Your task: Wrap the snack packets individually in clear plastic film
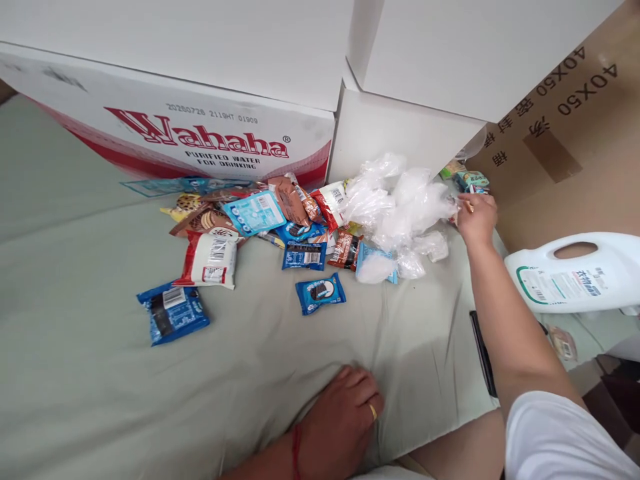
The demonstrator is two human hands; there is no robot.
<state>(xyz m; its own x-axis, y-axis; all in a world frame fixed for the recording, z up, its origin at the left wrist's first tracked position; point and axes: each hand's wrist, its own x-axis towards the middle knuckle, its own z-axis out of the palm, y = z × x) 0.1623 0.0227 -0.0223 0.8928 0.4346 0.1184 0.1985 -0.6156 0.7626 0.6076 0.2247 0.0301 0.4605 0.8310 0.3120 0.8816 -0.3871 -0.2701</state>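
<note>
My right hand (479, 215) reaches to the right end of the pile, fingers pinched at the edge of a bunch of crumpled clear plastic bags (407, 203). What exactly lies between the fingertips is partly hidden. Curled into a loose fist, my left hand (350, 417) rests on the pale green sheet (260, 373), with a ring and a red cord. Left of the bags are a brown snack packet (346, 249), a red-and-white packet (213, 259) and a light blue pouch (261, 212). A small blue cookie packet (321, 293) lies in front, and a larger blue packet (173, 313) farther left.
Behind the pile stand a Wahaha water carton (210, 140) and white boxes (400, 127). At right are a brown cardboard box (570, 160), a white detergent jug (580, 273) on its side, and a dark flat object (483, 353). Small green packets (470, 179) sit in the corner.
</note>
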